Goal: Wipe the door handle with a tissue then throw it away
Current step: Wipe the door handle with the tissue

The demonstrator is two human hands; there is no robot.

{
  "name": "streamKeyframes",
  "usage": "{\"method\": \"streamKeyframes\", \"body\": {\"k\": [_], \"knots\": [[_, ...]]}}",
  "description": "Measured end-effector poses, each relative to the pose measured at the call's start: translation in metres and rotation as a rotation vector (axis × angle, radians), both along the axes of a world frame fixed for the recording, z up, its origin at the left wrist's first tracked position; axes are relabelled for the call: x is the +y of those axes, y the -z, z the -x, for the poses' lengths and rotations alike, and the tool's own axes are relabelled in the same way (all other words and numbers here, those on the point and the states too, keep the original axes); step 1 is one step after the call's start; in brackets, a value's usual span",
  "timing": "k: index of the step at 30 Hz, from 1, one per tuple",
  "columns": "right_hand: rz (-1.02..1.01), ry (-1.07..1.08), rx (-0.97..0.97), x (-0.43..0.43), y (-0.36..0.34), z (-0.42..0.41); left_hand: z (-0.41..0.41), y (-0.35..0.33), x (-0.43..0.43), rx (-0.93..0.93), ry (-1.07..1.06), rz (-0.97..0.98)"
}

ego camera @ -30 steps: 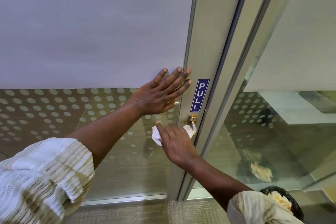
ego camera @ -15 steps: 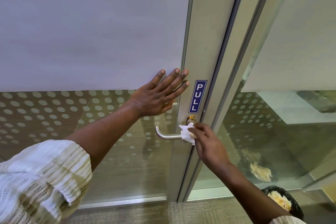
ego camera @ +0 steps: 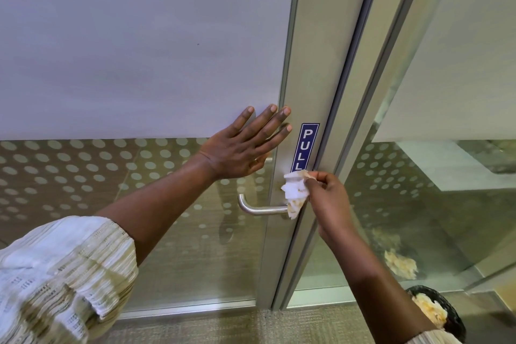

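Observation:
A silver lever door handle [ego camera: 259, 209] sticks out to the left from the metal frame of a glass door [ego camera: 304, 86]. My right hand [ego camera: 331, 200] pinches a crumpled white tissue [ego camera: 294, 193], which hangs against the frame just above the handle's pivot end and covers it. My left hand [ego camera: 245, 148] lies flat on the door above the handle, fingers spread, holding nothing.
A blue PULL sign [ego camera: 304, 148] is stuck on the frame above the tissue. A black bin [ego camera: 444, 313] with crumpled tissues in it stands on the carpet at the lower right. A glass side panel [ego camera: 418, 204] lies to the right of the door.
My right hand slid the tissue along the handle from its left part to the pivot end, then lifted it slightly up the frame. The lever is uncovered now. My left hand stayed in place.

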State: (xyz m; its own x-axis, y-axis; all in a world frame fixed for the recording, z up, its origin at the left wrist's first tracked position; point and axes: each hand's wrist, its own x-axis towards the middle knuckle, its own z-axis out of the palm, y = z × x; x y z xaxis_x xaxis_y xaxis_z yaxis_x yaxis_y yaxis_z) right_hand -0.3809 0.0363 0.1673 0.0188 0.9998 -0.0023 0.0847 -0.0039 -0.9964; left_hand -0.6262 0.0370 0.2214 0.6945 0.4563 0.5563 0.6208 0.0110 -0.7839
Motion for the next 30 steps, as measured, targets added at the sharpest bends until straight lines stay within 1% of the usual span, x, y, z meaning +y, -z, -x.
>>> {"method": "streamKeyframes", "body": {"k": [1,2,3,6,7,9,11,12,14,16,20,23,27,30], "knots": [[0.018,-0.023,0.097,-0.003,0.001,0.003,0.0,0.0,0.0,-0.003,0.002,-0.005],[-0.007,-0.041,0.136,-0.009,0.003,0.005,0.0,0.001,0.0,-0.01,0.005,-0.012],[-0.092,-0.05,0.072,-0.013,0.006,0.006,0.0,0.001,0.001,-0.018,0.008,-0.019],[-0.507,-0.071,-0.43,-0.021,0.022,0.007,-0.001,0.002,0.002,-0.026,0.012,-0.025],[-0.603,-0.075,-0.535,-0.021,0.028,0.009,0.0,0.002,0.001,-0.026,0.014,-0.023],[-0.72,-0.103,-0.701,-0.016,0.038,0.012,0.0,0.004,0.001,-0.026,0.017,-0.021],[-0.818,-0.159,-0.872,-0.01,0.041,0.011,0.0,0.004,0.002,-0.026,0.022,-0.021],[-0.848,-0.193,-0.925,-0.005,0.042,0.008,0.0,0.003,0.002,-0.027,0.025,-0.02],[-0.85,-0.262,-0.935,0.005,0.041,0.0,0.0,0.002,0.002,-0.033,0.03,-0.018],[-0.768,-0.281,-0.884,0.009,0.04,-0.008,0.0,0.002,0.001,-0.032,0.03,-0.014],[-0.661,-0.081,-0.802,0.008,0.043,-0.009,0.0,0.003,0.001,-0.03,0.023,-0.013],[-0.695,-0.071,-0.782,0.007,0.039,0.0,0.0,0.002,0.001,-0.03,0.023,-0.014],[-0.725,-0.232,-0.797,0.012,0.036,0.005,-0.001,0.003,0.0,-0.039,0.035,-0.016],[-0.807,-0.166,-0.745,0.015,0.041,-0.004,-0.001,0.002,0.001,-0.041,0.041,-0.011]]}}
